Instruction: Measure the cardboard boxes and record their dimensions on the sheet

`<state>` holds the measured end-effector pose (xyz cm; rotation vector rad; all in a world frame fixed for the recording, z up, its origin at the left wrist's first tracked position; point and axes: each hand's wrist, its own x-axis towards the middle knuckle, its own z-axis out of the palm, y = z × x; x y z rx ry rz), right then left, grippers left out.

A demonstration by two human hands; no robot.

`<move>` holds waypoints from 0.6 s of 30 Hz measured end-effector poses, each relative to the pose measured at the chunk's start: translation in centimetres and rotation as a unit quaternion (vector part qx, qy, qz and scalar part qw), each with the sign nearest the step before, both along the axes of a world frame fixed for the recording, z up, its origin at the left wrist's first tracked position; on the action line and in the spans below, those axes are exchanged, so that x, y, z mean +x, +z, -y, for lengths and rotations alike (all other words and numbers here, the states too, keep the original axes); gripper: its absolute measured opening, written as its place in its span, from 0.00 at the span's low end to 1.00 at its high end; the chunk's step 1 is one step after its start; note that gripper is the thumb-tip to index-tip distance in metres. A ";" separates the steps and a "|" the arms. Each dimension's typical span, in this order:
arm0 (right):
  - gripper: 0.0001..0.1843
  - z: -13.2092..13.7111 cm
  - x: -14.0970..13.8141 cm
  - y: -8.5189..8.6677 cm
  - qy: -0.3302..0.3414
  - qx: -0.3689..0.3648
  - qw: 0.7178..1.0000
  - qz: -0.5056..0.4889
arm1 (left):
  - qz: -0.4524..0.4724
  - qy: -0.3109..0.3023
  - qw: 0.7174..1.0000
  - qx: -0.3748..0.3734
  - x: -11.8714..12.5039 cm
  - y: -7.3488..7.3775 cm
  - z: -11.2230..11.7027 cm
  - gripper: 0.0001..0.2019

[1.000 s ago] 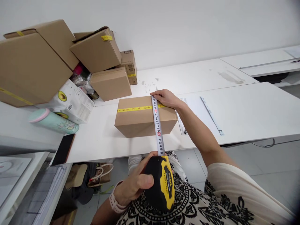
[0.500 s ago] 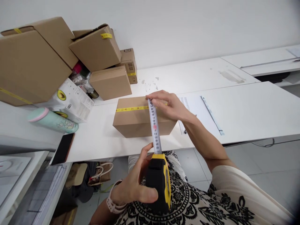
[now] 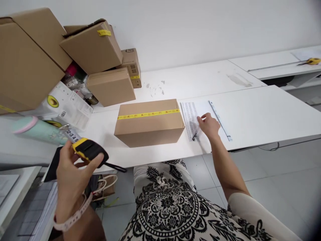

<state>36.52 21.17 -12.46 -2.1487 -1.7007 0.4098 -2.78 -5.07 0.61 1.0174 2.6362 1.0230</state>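
Note:
My left hand (image 3: pixel 75 167) is closed around a black and yellow tape measure (image 3: pixel 91 151), raised in front of the teal bottle (image 3: pixel 41 130). A short piece of its blade sticks out to the upper left, and a black strap hangs from the case. My right hand (image 3: pixel 210 126) hovers low over a printed sheet (image 3: pixel 188 115), fingers half bent and apart. Beneath its fingertips a pen (image 3: pixel 194 136) lies on the sheet; whether they touch it is unclear. Between my hands sits a taped cardboard box (image 3: pixel 150 125), with neither hand on it.
Several cardboard boxes (image 3: pixel 92 47) are piled at the back left beside a white avocado carton (image 3: pixel 72 107). A dark phone (image 3: pixel 52 165) lies at the table's left edge, partly behind my left hand. Another yellow tape measure (image 3: pixel 313 61) rests far right.
My right hand has let go of the blade's end and moved right to the sheet. My left hand has carried the tape measure up and left, its blade now much shorter.

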 end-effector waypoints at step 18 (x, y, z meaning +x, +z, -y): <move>0.30 -0.2 4.4 -3.0 0.056 -0.023 0.987 -0.149 | -0.134 -0.161 0.908 -0.362 -4.6 -8.5 -9.5 0.42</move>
